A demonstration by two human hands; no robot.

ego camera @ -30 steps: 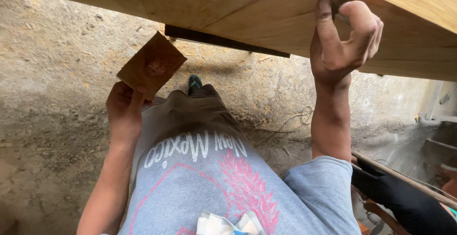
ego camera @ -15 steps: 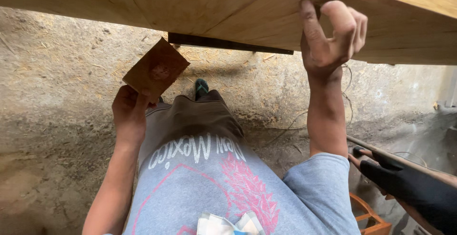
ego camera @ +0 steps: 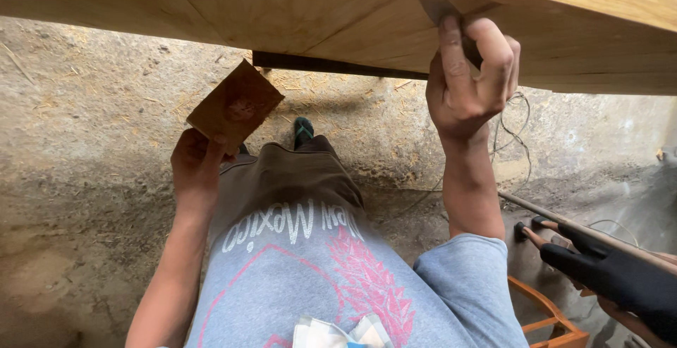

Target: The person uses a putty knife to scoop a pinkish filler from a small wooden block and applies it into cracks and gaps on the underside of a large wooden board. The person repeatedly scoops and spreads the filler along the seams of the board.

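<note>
A pale wooden panel (ego camera: pixel 282 9) spans the top of the view, and I look down past its edge at my legs. My right hand (ego camera: pixel 469 83) is raised to the panel's edge, with its fingers closed on a small dark flat piece (ego camera: pixel 434 6) pressed against the wood. What the piece is cannot be told. Lower on the left, my left hand (ego camera: pixel 194 168) holds up a brown square sheet of sandpaper (ego camera: pixel 236 105) by one corner, clear of the panel.
Below lies a dirt floor (ego camera: pixel 84 122) strewn with wood shavings. A thin cable (ego camera: pixel 518 119) trails near the wall. At bottom right, another person's black-gloved hand (ego camera: pixel 613 274) is on a long rod (ego camera: pixel 536 210), above an orange frame (ego camera: pixel 546 313).
My right hand has slid a little to the left along the panel's edge. My left hand still holds the sandpaper in about the same place.
</note>
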